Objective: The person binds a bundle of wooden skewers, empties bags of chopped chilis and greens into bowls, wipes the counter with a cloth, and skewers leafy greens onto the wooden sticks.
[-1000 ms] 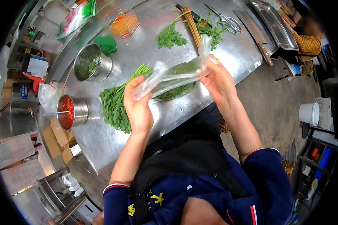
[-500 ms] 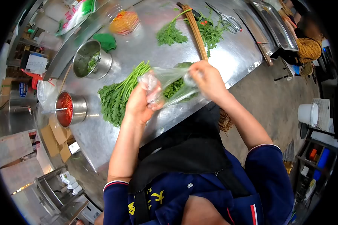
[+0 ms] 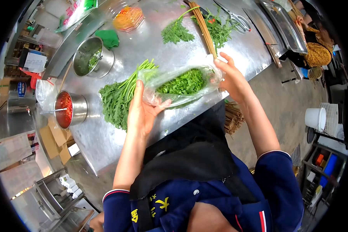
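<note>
A clear plastic bag (image 3: 149,83) lies on the steel table in front of me, its mouth spread wide. Chopped green leaves (image 3: 183,82) fill its middle. My left hand (image 3: 143,112) is at the bag's left edge, thumb stretched up and fingers apart, some fingertips covered by plastic. At the right edge, my right hand (image 3: 234,79) holds the bag's rim, with its index finger raised and the other fingertips partly hidden by plastic. Just left of the bag lies a bunch of long-stemmed leafy greens (image 3: 120,96). The tips of a bundle of thin sticks (image 3: 204,31) reach close to my right hand.
Left on the table (image 3: 100,143) stand a metal pot with chopped greens (image 3: 81,62) and a pot of red sauce (image 3: 79,108). Further back are a green cloth (image 3: 109,38), a clear container (image 3: 128,21), scissors (image 3: 239,25) and a knife (image 3: 259,29). Another person's arm shows far right.
The plastic bag, bunched and stretched between my hands before, is now spread wide with the chopped greens in plain view. My left thumb and fingers have spread; my right hand has moved slightly right.
</note>
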Demonstrator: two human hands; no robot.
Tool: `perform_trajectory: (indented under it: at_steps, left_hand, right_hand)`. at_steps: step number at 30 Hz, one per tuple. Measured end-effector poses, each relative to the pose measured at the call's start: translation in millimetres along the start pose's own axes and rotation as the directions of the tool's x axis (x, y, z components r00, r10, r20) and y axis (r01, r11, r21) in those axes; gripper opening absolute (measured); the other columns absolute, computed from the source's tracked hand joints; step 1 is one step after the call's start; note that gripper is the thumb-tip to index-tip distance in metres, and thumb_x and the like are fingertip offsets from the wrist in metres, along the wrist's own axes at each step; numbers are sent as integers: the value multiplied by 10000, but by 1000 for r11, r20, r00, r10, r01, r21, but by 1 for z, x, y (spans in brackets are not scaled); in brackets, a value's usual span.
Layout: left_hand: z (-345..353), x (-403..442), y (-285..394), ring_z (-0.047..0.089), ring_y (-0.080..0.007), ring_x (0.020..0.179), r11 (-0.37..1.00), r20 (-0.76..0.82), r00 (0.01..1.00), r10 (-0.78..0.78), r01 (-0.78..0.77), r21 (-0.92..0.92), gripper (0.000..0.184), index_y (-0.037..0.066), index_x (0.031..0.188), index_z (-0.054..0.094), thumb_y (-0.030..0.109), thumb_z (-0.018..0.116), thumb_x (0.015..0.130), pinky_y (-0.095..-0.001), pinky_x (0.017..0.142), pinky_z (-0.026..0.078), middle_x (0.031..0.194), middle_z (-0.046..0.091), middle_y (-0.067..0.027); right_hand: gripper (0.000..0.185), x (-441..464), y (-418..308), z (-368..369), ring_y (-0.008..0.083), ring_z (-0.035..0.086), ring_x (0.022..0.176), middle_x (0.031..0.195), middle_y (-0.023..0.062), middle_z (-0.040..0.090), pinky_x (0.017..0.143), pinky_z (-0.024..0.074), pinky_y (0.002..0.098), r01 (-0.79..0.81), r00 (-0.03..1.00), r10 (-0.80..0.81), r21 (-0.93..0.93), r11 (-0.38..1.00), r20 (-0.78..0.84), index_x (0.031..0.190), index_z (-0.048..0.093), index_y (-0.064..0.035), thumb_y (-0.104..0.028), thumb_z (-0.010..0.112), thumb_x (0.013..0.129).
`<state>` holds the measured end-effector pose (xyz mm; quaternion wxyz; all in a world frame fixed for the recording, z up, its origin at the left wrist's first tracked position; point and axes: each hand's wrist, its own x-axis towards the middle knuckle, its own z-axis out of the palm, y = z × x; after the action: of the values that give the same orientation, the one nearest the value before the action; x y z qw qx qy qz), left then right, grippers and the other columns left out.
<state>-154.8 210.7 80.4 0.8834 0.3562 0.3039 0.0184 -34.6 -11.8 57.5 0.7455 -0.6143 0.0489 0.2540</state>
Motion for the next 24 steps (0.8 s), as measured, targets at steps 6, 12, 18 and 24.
perform_trajectory:
  at_steps: [6, 12, 18, 24]
  left_hand:
    - [11, -12, -13, 473, -335, 994, -52, 350, 751, 559, -390, 919, 732, -34, 1270, 265, 199, 679, 713, -365, 888, 377, 1214, 283, -238]
    - [-22, 14, -29, 555, -340, 739, 296, 155, 945, 289, -242, 924, 341, -72, 1011, 527, 179, 551, 782, -387, 684, 430, 819, 590, -225]
    - [0, 8, 14, 397, -52, 462, 762, -63, 998, -6, 45, 646, 221, 36, 825, 580, 255, 548, 835, -215, 383, 303, 611, 497, 16]
    - [4, 14, 107, 528, -129, 824, 778, 162, 920, 358, -390, 492, 326, -41, 933, 591, 262, 517, 839, -258, 715, 416, 888, 601, -73]
  right_hand:
    - [731, -29, 35, 21, 298, 370, 1115, 1208, 203, 320, 948, 330, 368, 182, 977, -211, -561, 807, 14, 1256, 270, 3, -159, 660, 661]
    - [684, -30, 37, 4, 195, 504, 935, 1106, 155, 479, 809, 414, 306, -106, 988, 144, -426, 898, 56, 1298, 232, 83, -126, 552, 730]
    - [196, -3, -5, 5, 38, 459, 470, 695, 23, 550, 350, 322, 140, -459, 846, 492, -186, 868, 207, 916, 549, 3, -136, 544, 777]
    - [275, 30, -118, 94, 100, 496, 751, 897, 43, 564, 568, 415, 259, 96, 958, 72, -548, 831, 277, 970, 580, -83, -290, 528, 798]
